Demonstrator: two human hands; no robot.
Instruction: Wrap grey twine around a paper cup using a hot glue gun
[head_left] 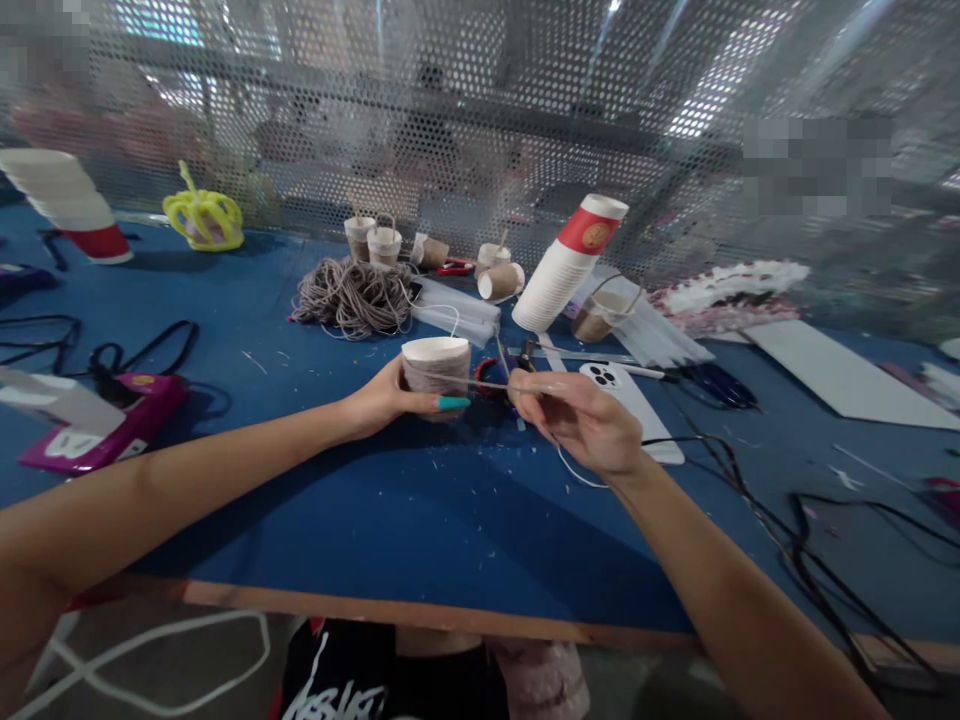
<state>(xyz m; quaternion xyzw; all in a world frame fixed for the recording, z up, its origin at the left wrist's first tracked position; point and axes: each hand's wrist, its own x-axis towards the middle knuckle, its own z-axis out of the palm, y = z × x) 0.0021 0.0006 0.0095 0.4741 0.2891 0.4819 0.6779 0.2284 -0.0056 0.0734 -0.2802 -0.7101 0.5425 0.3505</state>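
Note:
My left hand (390, 398) grips a white paper cup (435, 362) whose lower half is wrapped in grey-brown twine. It holds the cup just above the blue table (420, 520). My right hand (581, 420) pinches the free end of the twine (487, 384), stretched taut from the cup toward the right. A white phone (626, 395) lies camera side up right behind my right hand.
A loose twine bundle (351, 296) lies behind the cup, with several small wrapped cups (384, 245) beyond. A tilted stack of paper cups (566, 265) leans at the centre right. A pink glue gun (105, 425) sits on the left, black cables (817, 570) on the right, a perforated metal screen (480, 120) at the back.

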